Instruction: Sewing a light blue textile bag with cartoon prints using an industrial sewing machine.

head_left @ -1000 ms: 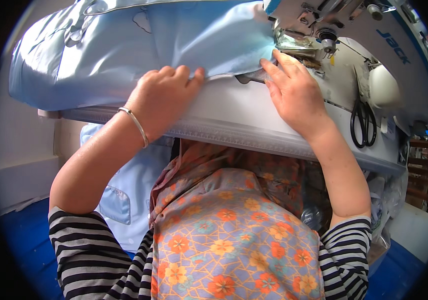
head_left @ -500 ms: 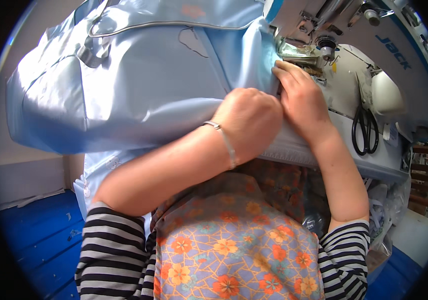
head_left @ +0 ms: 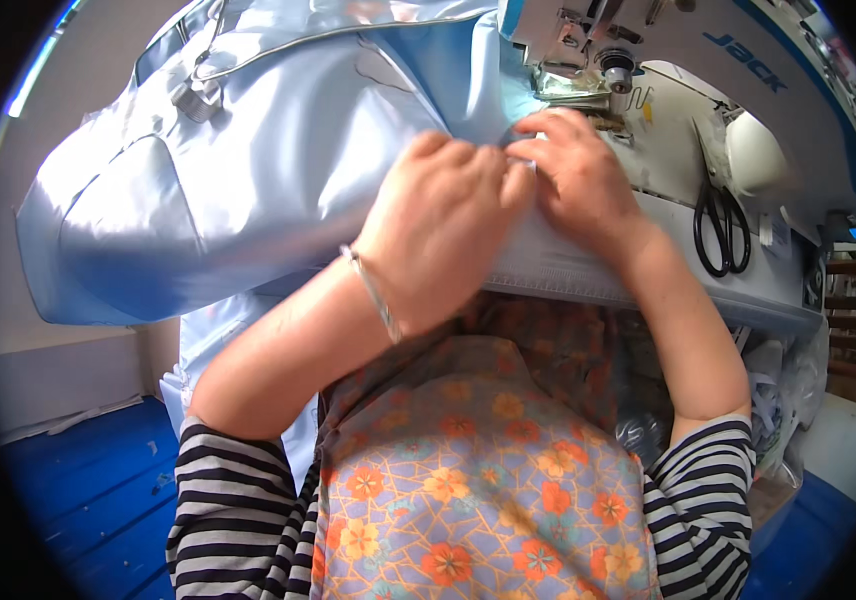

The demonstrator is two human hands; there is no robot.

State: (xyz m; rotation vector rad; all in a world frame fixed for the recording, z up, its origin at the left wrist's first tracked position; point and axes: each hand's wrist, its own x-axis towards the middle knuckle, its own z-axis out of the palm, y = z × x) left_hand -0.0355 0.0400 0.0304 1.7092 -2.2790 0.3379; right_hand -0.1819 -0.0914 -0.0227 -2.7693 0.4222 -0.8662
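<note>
A large shiny light-blue fabric piece (head_left: 258, 165), sewn like a bag with grey piping, spreads over the left side and runs toward the sewing machine's needle area (head_left: 573, 90). My left hand (head_left: 443, 215) is closed in a fist at the fabric's near edge, its fingertips hidden underneath. Just beside it, my right hand (head_left: 583, 185) has bent fingers pinching at the fabric close to the machine. A tiny pale bit shows between the two hands, too small to name. Both hands are slightly blurred.
Black-handled scissors (head_left: 721, 230) lie on the machine bed at the right, near a white rounded part (head_left: 754, 155). The machine head (head_left: 748, 70) overhangs the far right. A grey buckle (head_left: 196, 100) sits on the fabric. Clear plastic bags (head_left: 793, 385) hang below right.
The whole view has shifted, with the machine now further left and higher. My right fingers, stretched over the fabric before, are now more bent and nearer my left hand.
</note>
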